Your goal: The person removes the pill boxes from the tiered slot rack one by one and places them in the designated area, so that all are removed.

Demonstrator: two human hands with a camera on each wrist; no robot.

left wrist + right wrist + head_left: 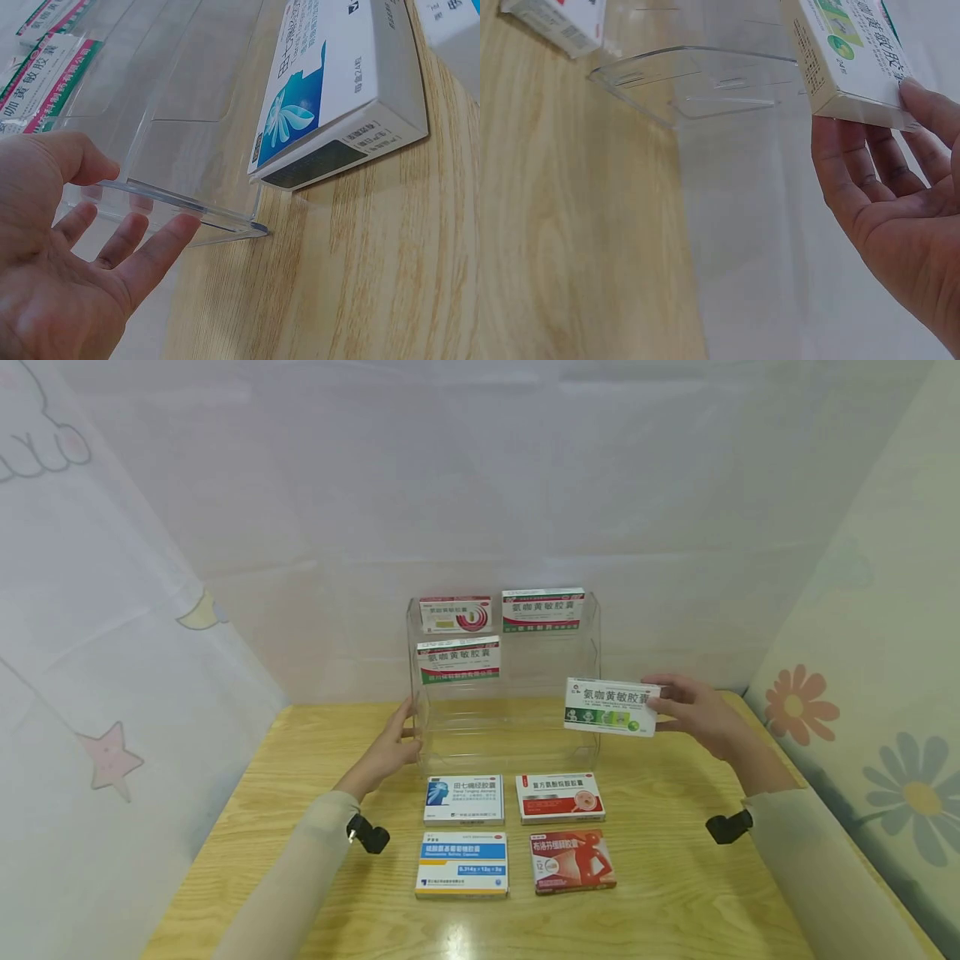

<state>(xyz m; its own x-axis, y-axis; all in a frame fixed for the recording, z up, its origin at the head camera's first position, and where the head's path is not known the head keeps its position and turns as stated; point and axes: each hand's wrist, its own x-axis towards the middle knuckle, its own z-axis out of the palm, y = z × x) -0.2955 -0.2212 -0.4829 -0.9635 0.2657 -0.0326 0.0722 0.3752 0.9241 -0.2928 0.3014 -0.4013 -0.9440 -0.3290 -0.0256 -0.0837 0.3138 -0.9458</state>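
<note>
A: State of the right hand [693, 714]?
B: Holding. It grips the white-and-green box [611, 707] by its right end, thumb on the printed front, fingers behind.
A: Position of that box?
B: Raised above the bench [667, 860], extending leftward from the hand, label forward. In the head view it overlaps the right edge of the clear stand [517, 727]; whether they touch, I cannot tell.
A: The left hand [390, 747]?
B: It pinches the stand's left side panel between thumb and fingers.
A: Contents of the stand?
B: Two boxes on the top tier, and a red-and-green box [459, 662] below, at left.
</note>
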